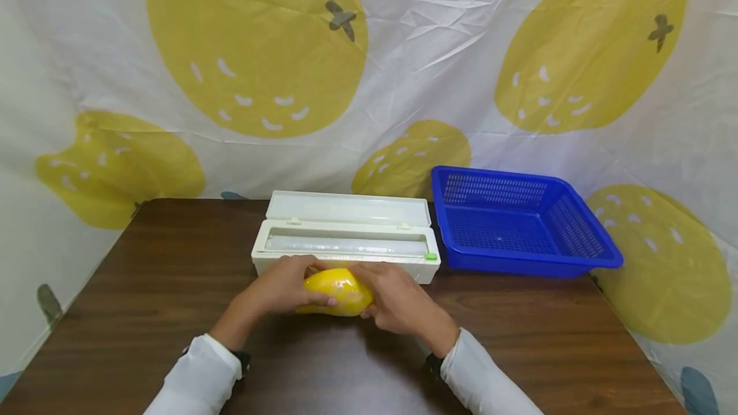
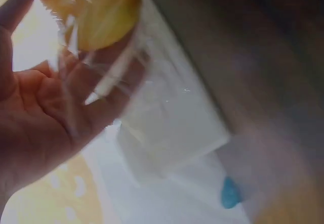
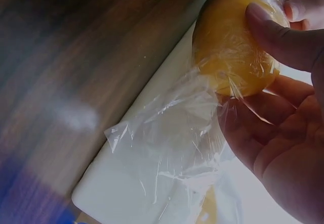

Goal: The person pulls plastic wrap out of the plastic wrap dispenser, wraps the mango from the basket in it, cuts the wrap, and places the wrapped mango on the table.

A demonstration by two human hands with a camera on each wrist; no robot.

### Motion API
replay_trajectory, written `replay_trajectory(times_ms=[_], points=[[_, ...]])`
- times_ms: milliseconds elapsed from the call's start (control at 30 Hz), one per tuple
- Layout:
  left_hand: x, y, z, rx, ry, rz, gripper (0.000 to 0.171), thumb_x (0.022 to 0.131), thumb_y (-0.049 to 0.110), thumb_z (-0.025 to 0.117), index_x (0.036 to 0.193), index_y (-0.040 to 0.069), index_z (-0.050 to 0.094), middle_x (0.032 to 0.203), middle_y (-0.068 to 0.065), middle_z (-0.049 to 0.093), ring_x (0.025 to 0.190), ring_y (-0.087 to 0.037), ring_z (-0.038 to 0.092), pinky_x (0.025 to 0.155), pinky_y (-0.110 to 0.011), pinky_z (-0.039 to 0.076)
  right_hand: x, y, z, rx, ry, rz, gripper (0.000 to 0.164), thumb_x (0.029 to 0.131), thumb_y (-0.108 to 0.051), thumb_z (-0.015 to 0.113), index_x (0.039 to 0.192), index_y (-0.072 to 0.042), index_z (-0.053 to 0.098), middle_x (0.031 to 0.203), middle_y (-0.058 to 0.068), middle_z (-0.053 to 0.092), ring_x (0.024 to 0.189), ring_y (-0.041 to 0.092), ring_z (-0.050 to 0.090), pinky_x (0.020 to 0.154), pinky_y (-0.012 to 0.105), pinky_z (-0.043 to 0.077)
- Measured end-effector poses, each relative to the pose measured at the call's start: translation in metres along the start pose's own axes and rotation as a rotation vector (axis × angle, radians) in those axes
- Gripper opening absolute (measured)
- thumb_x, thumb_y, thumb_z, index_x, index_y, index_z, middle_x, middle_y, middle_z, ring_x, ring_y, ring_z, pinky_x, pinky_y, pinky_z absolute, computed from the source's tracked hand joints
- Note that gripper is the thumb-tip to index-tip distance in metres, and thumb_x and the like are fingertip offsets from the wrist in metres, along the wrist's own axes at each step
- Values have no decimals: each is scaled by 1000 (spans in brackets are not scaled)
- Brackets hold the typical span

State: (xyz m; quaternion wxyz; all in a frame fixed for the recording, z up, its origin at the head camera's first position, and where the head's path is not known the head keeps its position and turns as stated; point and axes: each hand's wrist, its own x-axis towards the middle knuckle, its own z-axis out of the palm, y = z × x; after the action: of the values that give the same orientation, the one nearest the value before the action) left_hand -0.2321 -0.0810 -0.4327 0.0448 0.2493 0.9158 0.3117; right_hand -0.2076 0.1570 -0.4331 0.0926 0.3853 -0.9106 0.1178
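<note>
A smooth yellow mango [image 1: 340,290], partly covered in clear cling film, is held between both hands just in front of the white cling film dispenser [image 1: 352,262]. My left hand [image 1: 286,284] grips its left end, thumb on the near side and fingers behind. On the right end my right hand [image 1: 398,296] holds on, its thumb pressing the skin in the right wrist view. A loose flap of cling film [image 3: 167,133] trails off the mango over the dispenser. The dispenser's lid [image 1: 348,207] stands raised, showing the film roll [image 1: 346,245] inside.
To the right of the dispenser sits a blue plastic basket [image 1: 530,269] with perforated sides. A small green slider [image 1: 430,256] is at the dispenser's right front edge. Behind the dark wooden table [image 1: 173,287] hangs a white cloth [image 1: 403,82] printed with yellow fruit.
</note>
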Motion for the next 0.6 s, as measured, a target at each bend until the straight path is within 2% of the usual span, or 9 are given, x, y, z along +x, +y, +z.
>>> replay_trajectory(times_ms=[233,433,500,600], points=[[-12,25,0,181,67,22,54,74,43,82,111,5,70,80,0,67,66,-16,53,63,-37,46,-2,3,-1,38,-8,7,74,67,-18,89,133,-9,56,114,7,71,97,18,63,87,41,57],[-19,43,4,414,194,99,53,72,42,84,108,5,70,89,-9,68,74,-24,57,63,-42,50,-1,5,-2,63,5,-16,74,66,-16,89,133,-13,56,111,3,71,95,16,62,85,41,57],[-19,48,7,484,227,126,57,69,42,86,110,6,68,92,-12,65,78,-27,56,63,-45,52,-1,6,-2,74,5,-19,76,66,-14,89,134,-14,55,112,2,71,95,16,62,85,41,57],[-18,51,13,542,235,148,73,61,43,90,119,9,63,102,-14,59,87,-31,53,67,-50,52,-1,7,-3,88,-4,-17,78,67,-13,88,137,-14,53,112,2,70,95,15,62,86,41,57]])
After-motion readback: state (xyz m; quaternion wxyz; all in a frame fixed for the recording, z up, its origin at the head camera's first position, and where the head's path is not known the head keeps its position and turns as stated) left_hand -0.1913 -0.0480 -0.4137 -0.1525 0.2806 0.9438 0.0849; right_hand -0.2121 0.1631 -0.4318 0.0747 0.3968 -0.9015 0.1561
